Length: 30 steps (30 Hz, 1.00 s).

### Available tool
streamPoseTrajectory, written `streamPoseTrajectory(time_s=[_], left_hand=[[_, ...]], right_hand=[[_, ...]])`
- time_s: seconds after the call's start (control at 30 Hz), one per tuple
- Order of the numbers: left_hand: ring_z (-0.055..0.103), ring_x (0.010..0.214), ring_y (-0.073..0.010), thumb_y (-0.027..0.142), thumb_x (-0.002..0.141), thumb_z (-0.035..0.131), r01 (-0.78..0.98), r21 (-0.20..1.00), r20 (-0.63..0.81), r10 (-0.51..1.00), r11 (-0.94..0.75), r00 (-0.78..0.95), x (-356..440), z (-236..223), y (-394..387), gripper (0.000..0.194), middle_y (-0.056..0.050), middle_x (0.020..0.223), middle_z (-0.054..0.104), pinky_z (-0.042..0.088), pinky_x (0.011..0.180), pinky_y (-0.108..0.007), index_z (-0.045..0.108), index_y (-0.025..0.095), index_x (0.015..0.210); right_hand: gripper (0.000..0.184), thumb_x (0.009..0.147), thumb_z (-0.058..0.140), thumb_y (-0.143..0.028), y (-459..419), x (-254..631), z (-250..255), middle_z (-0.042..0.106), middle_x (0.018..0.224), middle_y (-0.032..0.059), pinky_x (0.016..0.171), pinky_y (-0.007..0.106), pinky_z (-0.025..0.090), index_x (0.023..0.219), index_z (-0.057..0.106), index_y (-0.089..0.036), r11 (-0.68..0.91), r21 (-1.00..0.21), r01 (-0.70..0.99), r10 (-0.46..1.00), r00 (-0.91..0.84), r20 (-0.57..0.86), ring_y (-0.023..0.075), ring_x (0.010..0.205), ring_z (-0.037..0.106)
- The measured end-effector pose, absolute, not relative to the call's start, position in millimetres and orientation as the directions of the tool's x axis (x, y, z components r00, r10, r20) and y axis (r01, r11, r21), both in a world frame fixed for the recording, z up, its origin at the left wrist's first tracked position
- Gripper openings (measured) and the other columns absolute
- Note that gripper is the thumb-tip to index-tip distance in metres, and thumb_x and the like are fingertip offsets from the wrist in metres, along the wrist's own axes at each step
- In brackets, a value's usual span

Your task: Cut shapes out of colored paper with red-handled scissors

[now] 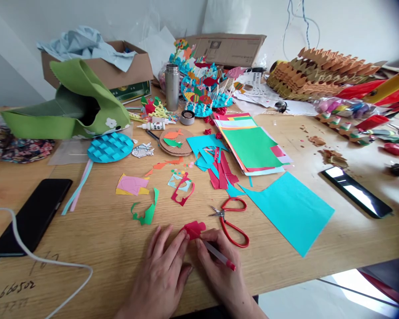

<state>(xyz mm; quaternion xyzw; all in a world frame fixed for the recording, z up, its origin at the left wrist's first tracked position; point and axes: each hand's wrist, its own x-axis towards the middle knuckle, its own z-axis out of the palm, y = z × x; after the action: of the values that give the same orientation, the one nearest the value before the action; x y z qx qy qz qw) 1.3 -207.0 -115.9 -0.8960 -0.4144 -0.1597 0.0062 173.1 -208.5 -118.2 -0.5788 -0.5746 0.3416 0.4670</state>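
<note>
A small red paper cutout (193, 228) lies on the table near the front edge. My left hand (166, 266) rests flat with its fingers stretched out, the fingertips pressing the cutout's left side. My right hand (221, 266) grips a pen (217, 254) with a red end cap, its tip at the cutout's lower edge. Just beyond my right hand lie red-handled scissors (232, 223), blades apart and pointing left. Green paper scrap (149, 212), red paper scrap (182, 190) and pink paper (132, 184) with a drawn outline lie ahead of my hands.
Blue paper (291, 212) and a stack of coloured sheets (257, 148) lie to the right. Phones lie left (31, 217) and right (355, 190). A white cable (53, 264) crosses the left front. Cardboard discs (176, 150), a metal flask (172, 88) and a green hat (76, 106) stand farther back.
</note>
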Motion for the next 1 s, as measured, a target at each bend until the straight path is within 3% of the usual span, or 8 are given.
streamPoseTrajectory(time_s=[1.0], left_hand=[[0.043,0.128,-0.032,0.023,0.089,0.057,0.751,0.117,0.293,0.745,-0.65,0.599,1.1,-114.4,-207.6,0.043,-0.007,0.136,0.061,0.041,0.105,-0.05,0.059,0.011,0.131]], right_hand=[[0.008,0.09,0.057,-0.021,-206.8,171.8,-114.4,0.065,0.071,0.0017,0.053,0.021,0.049,0.083,0.06,-0.019,0.077,-0.936,0.343,0.984,0.127,0.128,0.0127,0.059,0.06]])
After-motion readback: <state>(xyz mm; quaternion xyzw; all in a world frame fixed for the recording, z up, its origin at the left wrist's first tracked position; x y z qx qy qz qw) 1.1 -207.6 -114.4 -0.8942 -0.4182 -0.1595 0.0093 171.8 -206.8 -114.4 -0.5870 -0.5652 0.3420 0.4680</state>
